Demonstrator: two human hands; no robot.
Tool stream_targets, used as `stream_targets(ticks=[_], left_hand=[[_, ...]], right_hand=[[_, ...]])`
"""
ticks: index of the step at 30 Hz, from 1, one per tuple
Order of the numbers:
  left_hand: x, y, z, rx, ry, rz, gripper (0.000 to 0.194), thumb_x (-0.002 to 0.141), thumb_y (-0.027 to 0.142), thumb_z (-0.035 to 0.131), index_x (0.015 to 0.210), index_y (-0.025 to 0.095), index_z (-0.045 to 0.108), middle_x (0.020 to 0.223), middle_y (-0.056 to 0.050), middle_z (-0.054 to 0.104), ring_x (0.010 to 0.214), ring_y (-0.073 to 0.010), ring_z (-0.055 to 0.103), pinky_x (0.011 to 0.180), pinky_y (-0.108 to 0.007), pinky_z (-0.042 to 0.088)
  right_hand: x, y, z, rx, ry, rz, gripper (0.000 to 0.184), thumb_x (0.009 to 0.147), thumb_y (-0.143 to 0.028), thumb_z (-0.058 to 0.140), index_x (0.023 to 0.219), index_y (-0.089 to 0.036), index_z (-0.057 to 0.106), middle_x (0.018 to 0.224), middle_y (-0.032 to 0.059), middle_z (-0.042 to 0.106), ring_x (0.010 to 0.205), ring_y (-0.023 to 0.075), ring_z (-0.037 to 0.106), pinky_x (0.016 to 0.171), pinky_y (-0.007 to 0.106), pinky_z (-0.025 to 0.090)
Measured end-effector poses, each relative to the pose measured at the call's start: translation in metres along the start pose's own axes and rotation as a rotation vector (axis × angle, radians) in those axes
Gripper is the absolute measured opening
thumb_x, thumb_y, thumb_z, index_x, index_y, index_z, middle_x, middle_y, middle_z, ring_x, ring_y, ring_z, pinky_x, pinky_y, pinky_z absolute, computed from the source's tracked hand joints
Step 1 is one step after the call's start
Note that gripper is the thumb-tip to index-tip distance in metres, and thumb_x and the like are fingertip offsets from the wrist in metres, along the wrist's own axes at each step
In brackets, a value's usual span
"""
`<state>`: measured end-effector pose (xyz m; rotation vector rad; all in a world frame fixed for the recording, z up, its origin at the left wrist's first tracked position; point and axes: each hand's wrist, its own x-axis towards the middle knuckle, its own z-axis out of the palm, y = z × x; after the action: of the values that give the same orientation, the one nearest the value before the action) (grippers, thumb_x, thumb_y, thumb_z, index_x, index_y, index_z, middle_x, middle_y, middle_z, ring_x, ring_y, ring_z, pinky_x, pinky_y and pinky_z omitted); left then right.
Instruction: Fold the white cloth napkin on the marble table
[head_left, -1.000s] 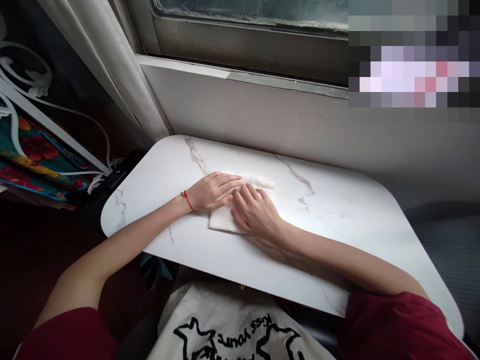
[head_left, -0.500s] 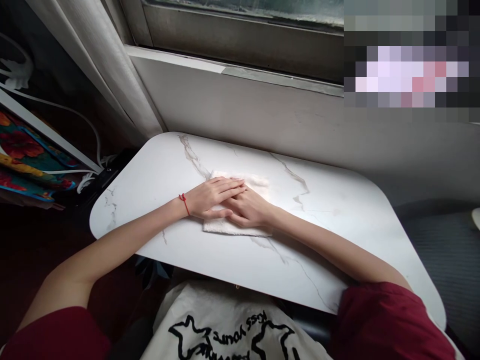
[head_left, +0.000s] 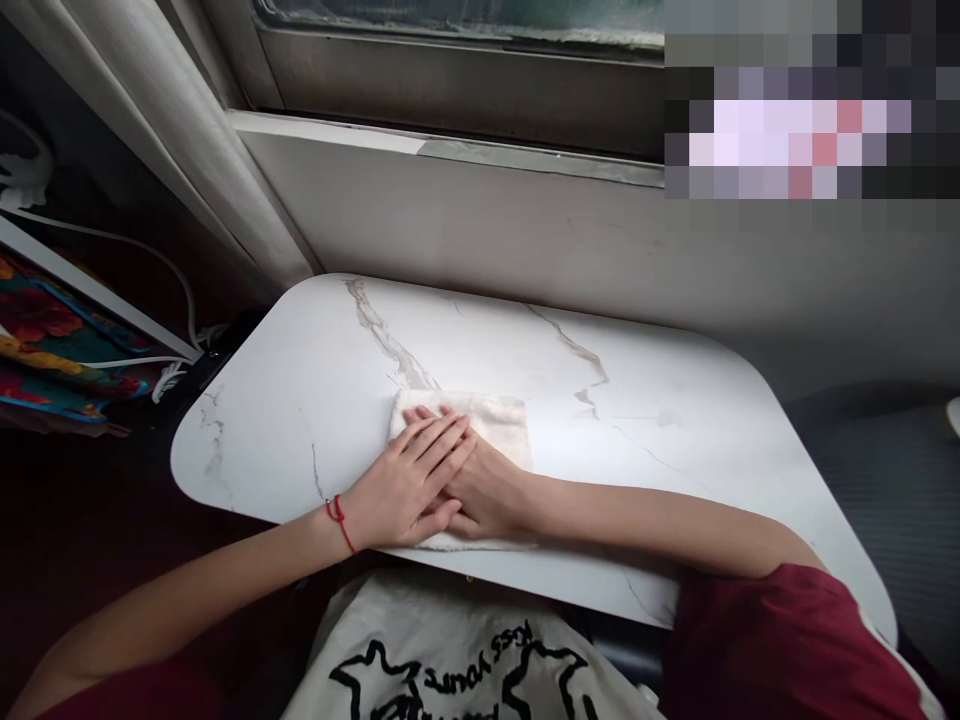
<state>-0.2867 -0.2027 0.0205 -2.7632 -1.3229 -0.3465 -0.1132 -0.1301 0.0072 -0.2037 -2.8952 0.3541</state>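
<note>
A white folded cloth (head_left: 501, 420) lies flat near the front edge of the marble-patterned white table (head_left: 652, 385). My right hand (head_left: 491, 492) rests palm down on the cloth, its fingers stretched out and pointing to the far left. Over its back lies my left hand (head_left: 409, 480), flat, with fingers extended across the right one and a red string bracelet at the wrist. Part of the right hand's fingers is covered by the left hand; several of its fingertips show beyond it.
A pale wall (head_left: 480, 220) with a window ledge (head_left: 330, 133) runs behind the table. A light curtain (head_left: 161, 130) hangs at the left, beside white cables (head_left: 169, 260) and a flowered cloth (head_left: 52, 340). Dark ribbed fabric (head_left: 889, 490) is at the right.
Both hands, stacked one on the other, have slid the cloth toward me and slightly left, to the table's front edge. My left hand stays on top of the right.
</note>
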Motion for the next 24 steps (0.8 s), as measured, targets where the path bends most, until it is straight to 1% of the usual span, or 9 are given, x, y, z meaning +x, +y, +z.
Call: stream_targets(ticks=[3, 6, 10, 13, 16, 18, 20, 22, 24], left_hand=[[0.014, -0.003, 0.002, 0.021, -0.044, -0.004, 0.071, 0.100, 0.044, 0.038, 0.159, 0.005, 0.028, 0.163, -0.022, 0.035, 0.152, -0.0350, 0.033, 0.124, -0.050, 0.026], [0.040, -0.016, 0.009, 0.038, -0.055, -0.005, 0.069, 0.100, 0.042, 0.035, 0.155, 0.000, 0.034, 0.162, -0.025, 0.035, 0.151, -0.0366, 0.033, 0.123, -0.052, 0.027], [0.086, -0.048, 0.024, 0.004, -0.008, 0.020, 0.065, 0.097, 0.038, 0.037, 0.152, 0.003, 0.040, 0.161, -0.022, 0.040, 0.148, -0.0345, 0.038, 0.122, -0.052, 0.028], [0.127, -0.075, 0.035, -0.026, 0.023, 0.074, 0.062, 0.096, 0.036, 0.038, 0.150, 0.006, 0.043, 0.159, -0.020, 0.042, 0.145, -0.0335, 0.042, 0.122, -0.051, 0.029], [0.166, -0.092, 0.045, -0.054, 0.046, 0.115, 0.061, 0.096, 0.035, 0.038, 0.149, 0.006, 0.046, 0.157, -0.020, 0.046, 0.143, -0.0336, 0.044, 0.121, -0.052, 0.029], [0.190, -0.097, 0.050, -0.078, 0.064, 0.124, 0.059, 0.096, 0.035, 0.038, 0.147, 0.007, 0.048, 0.155, -0.021, 0.048, 0.142, -0.0336, 0.045, 0.119, -0.052, 0.031], [0.208, -0.097, 0.056, -0.107, 0.086, 0.117, 0.058, 0.096, 0.035, 0.038, 0.146, 0.008, 0.049, 0.154, -0.020, 0.049, 0.142, -0.0325, 0.046, 0.118, -0.051, 0.032], [0.221, -0.096, 0.061, -0.134, 0.106, 0.100, 0.057, 0.096, 0.036, 0.039, 0.146, 0.009, 0.049, 0.153, -0.019, 0.050, 0.141, -0.0309, 0.047, 0.118, -0.049, 0.033], [0.229, -0.097, 0.065, -0.155, 0.130, 0.045, 0.059, 0.096, 0.040, 0.040, 0.145, 0.009, 0.049, 0.152, -0.019, 0.052, 0.141, -0.0302, 0.047, 0.119, -0.047, 0.032]], right_hand=[[-0.003, 0.015, 0.005, 0.051, 0.065, -0.009, 0.077, 0.092, -0.036, 0.049, 0.158, -0.001, 0.030, 0.169, 0.0214, 0.020, 0.160, 0.0308, 0.010, 0.129, 0.056, 0.021], [-0.003, 0.044, 0.004, 0.046, 0.136, -0.029, 0.072, 0.091, -0.033, 0.048, 0.155, -0.004, 0.038, 0.168, 0.0211, 0.026, 0.159, 0.0322, 0.016, 0.128, 0.058, 0.021], [-0.002, 0.098, -0.003, 0.001, 0.217, -0.024, 0.069, 0.086, -0.029, 0.051, 0.150, -0.004, 0.046, 0.161, 0.0229, 0.040, 0.154, 0.0353, 0.030, 0.125, 0.061, 0.026], [-0.004, 0.142, -0.011, -0.020, 0.272, -0.033, 0.060, 0.083, -0.027, 0.051, 0.140, -0.010, 0.058, 0.153, 0.0191, 0.051, 0.150, 0.0358, 0.037, 0.122, 0.062, 0.032], [-0.012, 0.180, -0.021, -0.050, 0.311, 0.000, 0.051, 0.083, -0.026, 0.052, 0.130, -0.015, 0.066, 0.145, 0.0156, 0.061, 0.141, 0.0348, 0.049, 0.117, 0.059, 0.040], [-0.020, 0.200, -0.029, -0.061, 0.305, 0.029, 0.045, 0.083, -0.026, 0.052, 0.124, -0.016, 0.070, 0.137, 0.0145, 0.066, 0.132, 0.0340, 0.056, 0.113, 0.056, 0.045], [-0.028, 0.215, -0.037, -0.066, 0.270, 0.050, 0.040, 0.083, -0.027, 0.052, 0.116, -0.016, 0.073, 0.130, 0.0147, 0.070, 0.124, 0.0339, 0.060, 0.108, 0.054, 0.049], [-0.035, 0.225, -0.043, -0.078, 0.227, 0.071, 0.037, 0.084, -0.027, 0.051, 0.110, -0.015, 0.075, 0.121, 0.0153, 0.073, 0.116, 0.0339, 0.063, 0.103, 0.053, 0.051], [-0.040, 0.232, -0.047, -0.114, 0.220, 0.100, 0.036, 0.085, -0.029, 0.051, 0.109, -0.015, 0.075, 0.116, 0.0161, 0.074, 0.112, 0.0344, 0.064, 0.101, 0.054, 0.051]])
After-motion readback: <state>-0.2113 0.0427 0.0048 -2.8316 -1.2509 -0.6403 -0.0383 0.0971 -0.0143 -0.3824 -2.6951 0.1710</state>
